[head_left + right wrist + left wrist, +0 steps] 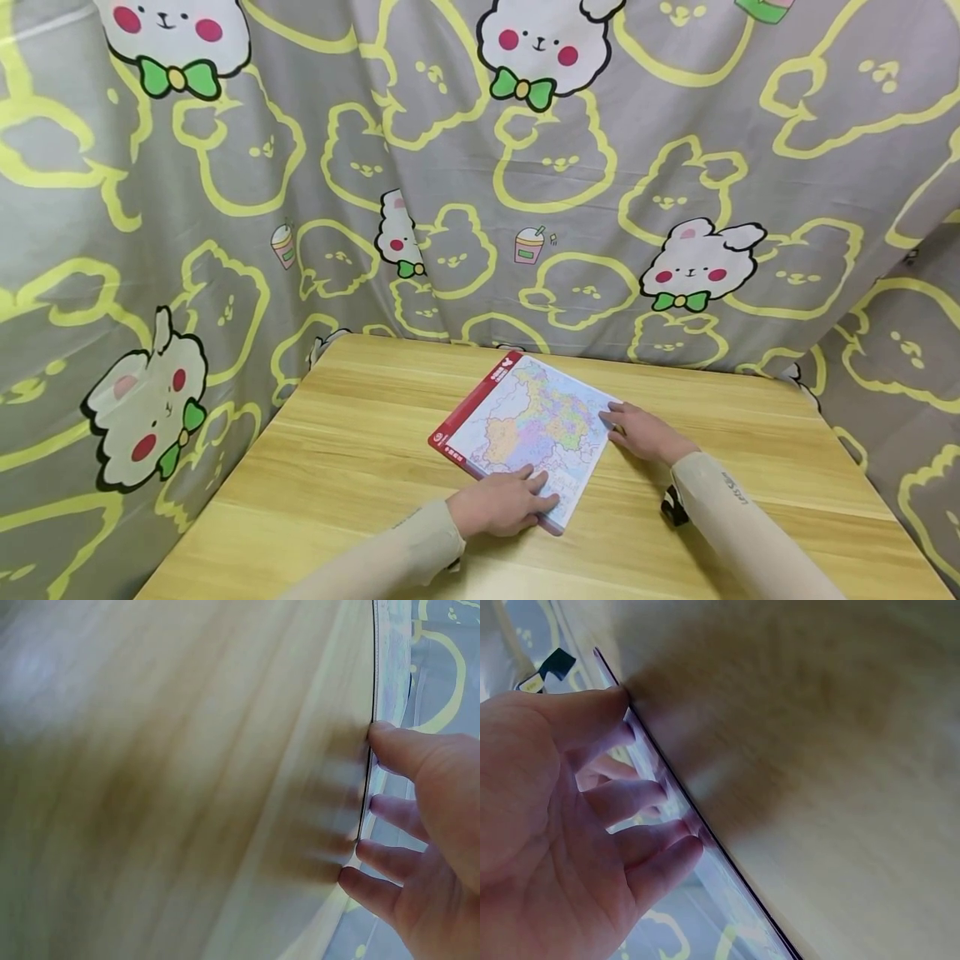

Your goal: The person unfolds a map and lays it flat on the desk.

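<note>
A thin rectangular map board with a red strip along one side lies flat and turned at an angle on the wooden table. Its face carries a coloured map, with small print too fine to read. My left hand rests over the near edge, fingers spread on the printed face; in the left wrist view that hand has its thumb at the board's edge. At the right corner, my right hand touches the board with its fingertips. The right wrist view shows the fingers lined up along the edge.
The wooden table extends on both sides of the board. A grey curtain with rabbit and yellow outline prints hangs behind and around it. A black strap shows under the right wrist.
</note>
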Tool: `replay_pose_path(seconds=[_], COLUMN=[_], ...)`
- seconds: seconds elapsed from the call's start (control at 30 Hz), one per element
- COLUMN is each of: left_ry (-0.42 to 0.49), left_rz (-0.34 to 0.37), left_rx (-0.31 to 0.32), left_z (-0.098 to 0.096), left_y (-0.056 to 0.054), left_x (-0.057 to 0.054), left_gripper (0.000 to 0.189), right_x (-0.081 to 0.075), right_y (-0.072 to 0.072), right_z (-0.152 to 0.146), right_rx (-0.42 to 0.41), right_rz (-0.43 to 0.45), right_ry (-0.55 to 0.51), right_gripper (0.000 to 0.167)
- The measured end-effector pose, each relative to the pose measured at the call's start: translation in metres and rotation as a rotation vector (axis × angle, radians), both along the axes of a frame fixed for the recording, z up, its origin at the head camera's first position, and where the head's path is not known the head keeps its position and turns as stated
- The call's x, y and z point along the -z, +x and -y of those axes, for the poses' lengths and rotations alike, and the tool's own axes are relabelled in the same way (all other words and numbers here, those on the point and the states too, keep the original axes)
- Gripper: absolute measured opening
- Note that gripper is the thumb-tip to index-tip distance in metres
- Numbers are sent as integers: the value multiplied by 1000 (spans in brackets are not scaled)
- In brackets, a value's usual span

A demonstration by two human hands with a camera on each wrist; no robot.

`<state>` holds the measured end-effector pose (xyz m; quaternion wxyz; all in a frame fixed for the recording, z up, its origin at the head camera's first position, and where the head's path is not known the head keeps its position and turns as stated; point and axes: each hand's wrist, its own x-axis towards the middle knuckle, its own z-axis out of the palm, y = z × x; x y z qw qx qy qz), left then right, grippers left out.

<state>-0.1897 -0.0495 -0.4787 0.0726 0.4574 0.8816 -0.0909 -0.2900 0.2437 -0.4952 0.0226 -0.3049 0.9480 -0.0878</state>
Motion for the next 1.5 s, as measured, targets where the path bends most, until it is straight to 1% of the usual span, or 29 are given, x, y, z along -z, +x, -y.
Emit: replay_pose_path(seconds=[0.1,0.2,0.27,0.37,0.5,0.77,0.9,1.1,1.33,1.5], left_ry=[15,43,63,87,118,135,140,160,184,199], left_rz=[16,53,74,85,88,105,113,135,147,150], left_rx=[1,2,0,-10,-48,-171,-204,-232,-256,-267], left_z=[0,3,5,10,18,34,41,50,60,67], left_y=[-1,-3,-4,-5,-9,-21,-28,-38,-50,-57], left_x=[1,1,2,0,-4,-10,-13,-17,-12,-12], left_gripper=[48,50,51,52,51,53,59,68,75,78], right_x=[-1,-1,-3,-5,-9,-11,-12,-13,-11,-10], right_y=[1,3,5,11,23,46,57,74,88,99], right_z=[-1,-1,0,0,2,9,16,27,40,50], right_rx=[10,16,15,8,1,-23,-20,-26,-50,-66], right_rz=[-3,-8,-16,-43,-83,-154,-144,-104,-84,-51], right_ry=[-10,-6,-1,2,-16,-29,-52,-71,-82,-85], right_gripper=[39,39,40,39,38,39,40,43,45,46])
